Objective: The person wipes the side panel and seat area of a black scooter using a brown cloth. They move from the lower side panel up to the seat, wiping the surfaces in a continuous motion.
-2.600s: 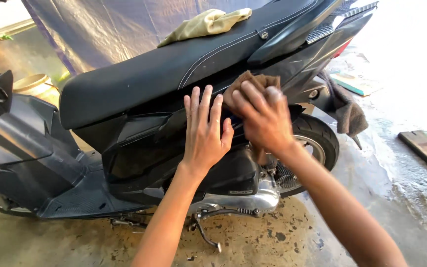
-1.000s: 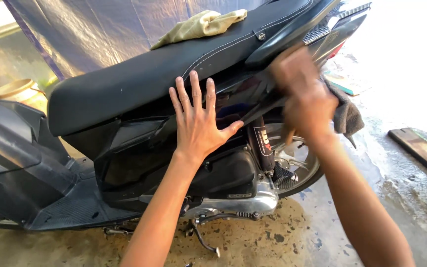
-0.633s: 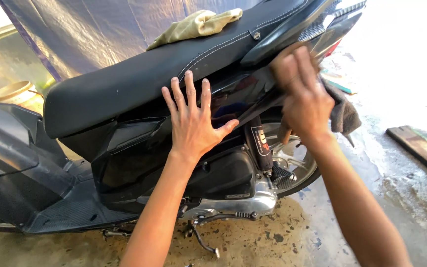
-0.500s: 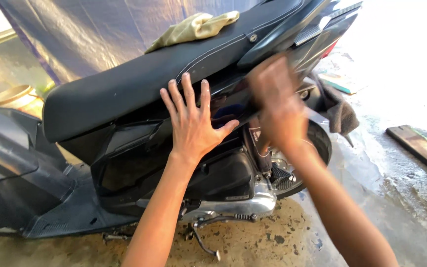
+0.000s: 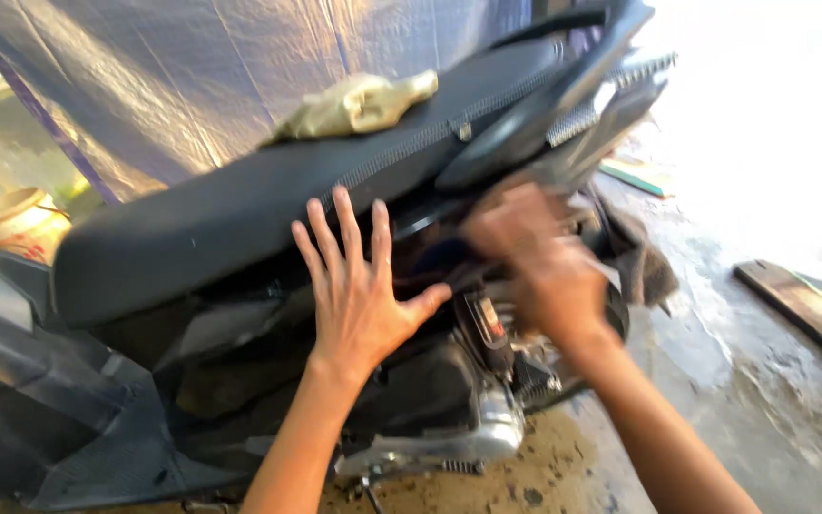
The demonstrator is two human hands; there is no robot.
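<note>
Scooter [image 5: 240,314], dark-bodied, fills the left and centre of my view, standing on a wet, stained concrete floor [image 5: 715,381]; its tail points far right.

Nearest me: the metal engine casing [image 5: 473,433] low at centre, with bare floor below it.

Left hand [image 5: 359,286]: fingers spread apart, palm flat against the dark side panel [image 5: 240,324] just under the seat. It holds nothing.

Right hand [image 5: 539,262]: blurred, at the rear side of the scooter, right of the left hand and a little apart from it. I cannot tell whether it is clamped on anything or merely pressed to the bodywork.

Just right of the right hand, a dark grey rag [image 5: 654,266] hangs at the rear wheel area.

Farther up: the long black seat [image 5: 240,205] runs from near left to far right, rising toward the tail. A crumpled yellowish cloth [image 5: 359,103] lies on top of the seat, well apart from both hands.

Far left: a pale bucket [image 5: 16,221] beside the front of the scooter. Far behind: a bluish tarpaulin [image 5: 240,67]. Right edge: a wooden plank [image 5: 806,309] lying flat on the floor.
</note>
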